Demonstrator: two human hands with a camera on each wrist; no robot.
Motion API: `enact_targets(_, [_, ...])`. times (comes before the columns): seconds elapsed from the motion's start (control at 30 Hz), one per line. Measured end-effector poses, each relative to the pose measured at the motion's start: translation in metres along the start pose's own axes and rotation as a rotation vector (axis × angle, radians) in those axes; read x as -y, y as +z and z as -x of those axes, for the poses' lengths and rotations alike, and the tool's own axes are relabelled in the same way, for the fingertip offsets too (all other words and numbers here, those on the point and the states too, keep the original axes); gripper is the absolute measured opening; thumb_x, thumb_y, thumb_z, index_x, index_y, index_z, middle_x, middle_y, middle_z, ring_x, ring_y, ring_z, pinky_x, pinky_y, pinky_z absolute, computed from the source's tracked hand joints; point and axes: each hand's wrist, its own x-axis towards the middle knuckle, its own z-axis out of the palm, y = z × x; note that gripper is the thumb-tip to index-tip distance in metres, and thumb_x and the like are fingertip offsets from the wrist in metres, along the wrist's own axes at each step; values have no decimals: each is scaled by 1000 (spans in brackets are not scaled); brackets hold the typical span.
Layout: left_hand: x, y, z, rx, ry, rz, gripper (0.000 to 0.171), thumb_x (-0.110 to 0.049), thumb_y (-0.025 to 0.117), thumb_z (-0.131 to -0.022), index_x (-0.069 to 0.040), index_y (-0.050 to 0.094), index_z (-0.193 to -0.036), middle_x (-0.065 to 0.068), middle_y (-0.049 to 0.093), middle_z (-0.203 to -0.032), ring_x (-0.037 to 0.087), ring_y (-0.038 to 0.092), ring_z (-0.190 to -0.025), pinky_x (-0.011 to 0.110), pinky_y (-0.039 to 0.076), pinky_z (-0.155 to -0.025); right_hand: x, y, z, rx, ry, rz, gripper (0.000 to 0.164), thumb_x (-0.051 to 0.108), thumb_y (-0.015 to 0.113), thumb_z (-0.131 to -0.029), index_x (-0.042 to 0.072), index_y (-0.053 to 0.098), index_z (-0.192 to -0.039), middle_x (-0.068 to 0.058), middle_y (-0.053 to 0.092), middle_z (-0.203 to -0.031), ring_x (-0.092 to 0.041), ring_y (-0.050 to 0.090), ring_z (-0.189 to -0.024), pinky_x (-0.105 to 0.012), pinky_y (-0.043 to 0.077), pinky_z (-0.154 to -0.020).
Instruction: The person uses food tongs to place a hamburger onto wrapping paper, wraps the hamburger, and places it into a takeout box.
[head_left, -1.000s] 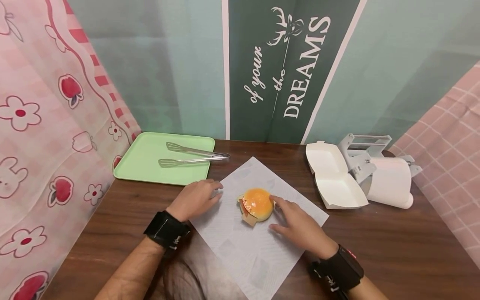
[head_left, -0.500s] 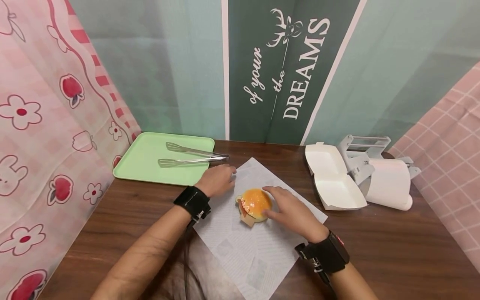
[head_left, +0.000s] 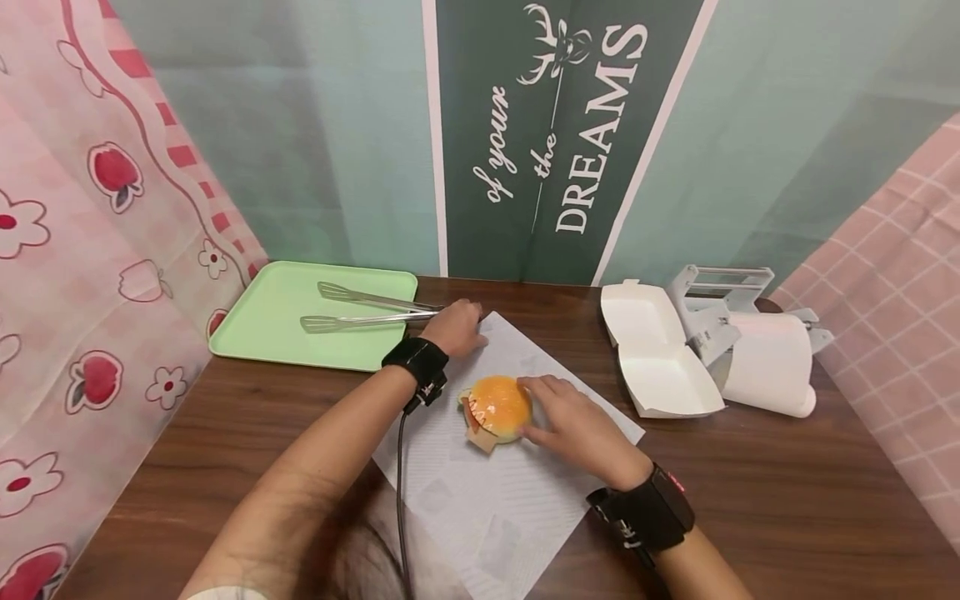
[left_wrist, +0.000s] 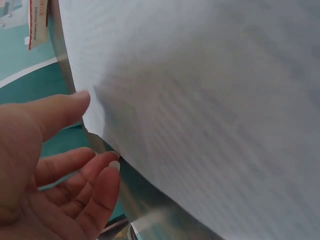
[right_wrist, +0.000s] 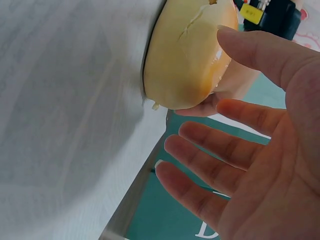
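Note:
A toy hamburger [head_left: 504, 406] with a glossy orange bun lies on a sheet of printed wrapping paper [head_left: 442, 492], set cornerwise on the table. My left hand [head_left: 456, 329] reaches to the paper's far corner. In the left wrist view its thumb [left_wrist: 75, 102] lies over the paper near that corner, and the loosely bent fingers sit at the edge, apart from the thumb. My right hand [head_left: 581, 425] is beside the bun's right side, fingers spread. The right wrist view shows the bun [right_wrist: 185, 55] close by the thumb, the other fingers relaxed.
A light green tray [head_left: 262, 329] stands at the back left, with metal tongs [head_left: 352, 322] lying across it, their end near my left hand. An opened white takeaway box [head_left: 663, 375] and a paper roll on a dispenser [head_left: 772, 362] are at the right.
My left hand has moved from the paper's left side up and right to its far corner. The right hand stays by the hamburger, slightly shifted. The view has turned a little right.

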Motion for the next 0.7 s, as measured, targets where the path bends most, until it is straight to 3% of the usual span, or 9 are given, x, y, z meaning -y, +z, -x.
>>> enact_targets(0.1, [-1,1,-4,11,-74,11,47,-33,76,-92,-1,64,-125,16,64,-122,25,65,-101,38,57,-92,1,-1,0,-2,-8,1,66,32,81,-86,5,54,-140,-15,64,-130,-32,62,-121,-50,52,-102])
enact_targets(0.23, [-2,-1,-9,17,-138,63,45,-30,78,-90,-1,64,-121,14,67,-114,24,65,-93,36,57,-85,3,-3,-2,12,3,5,66,31,80,-87,6,53,-141,-15,64,-130,-32,62,-121,-49,52,-102])
enact_targets(0.4, [-2,-2,-14,32,-167,131,32,-25,81,-87,-3,66,-106,9,68,-93,20,59,-78,30,49,-69,3,-3,-3,46,27,1,65,31,79,-88,6,53,-142,-16,63,-131,-32,61,-122,-49,52,-103])
enact_targets(0.6, [3,3,-18,74,-217,202,37,-28,80,-88,-2,67,-110,11,69,-102,21,59,-84,31,51,-75,0,-1,-3,55,24,-3,63,30,79,-88,6,53,-141,-14,64,-130,-30,61,-122,-48,52,-103])
enact_targets(0.7, [5,7,-21,70,-219,216,35,-29,80,-88,-2,68,-108,10,69,-100,20,58,-82,30,49,-72,-1,0,-2,53,21,-3,64,30,79,-89,6,53,-142,-14,63,-131,-30,61,-123,-48,52,-103])
